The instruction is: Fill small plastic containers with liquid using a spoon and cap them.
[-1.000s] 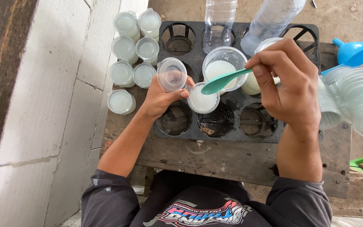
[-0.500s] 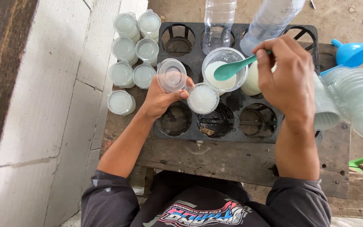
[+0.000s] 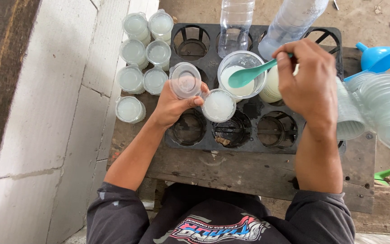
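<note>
A: What had changed over the last second?

B: We had moved the teal plastic spoon point(image 3: 249, 74). A second earlier its bowl hung over the small round clear plastic cup filled with white liquid point(image 3: 218, 105); by this moment it sat over the larger clear plastic tub of white liquid point(image 3: 241, 73), just far of that cup. Our right hand point(image 3: 310, 83) was clenched on the spoon's handle.

A: And the left hand?

B: Our left hand point(image 3: 173, 105) had not shifted. Its fingertips gripped the small cup at its left rim, above the black plastic tray with round holes point(image 3: 267, 135), with the clear round hinged lid point(image 3: 185, 80) standing open on the far-left side.

A: What did that indicate?

B: We judged the cup full to its rim, so the spoon had gone back to the supply tub and the lid remained unclosed.

A: Surroundings?

B: Seven closed, filled cups point(image 3: 143, 54) stood at far left beside the grey block wall. Two clear plastic bottles point(image 3: 235, 22) stood at the tray's far edge, a blue plastic funnel point(image 3: 378, 56) at far right, and stacked empty clear cups point(image 3: 380, 108) at right.
</note>
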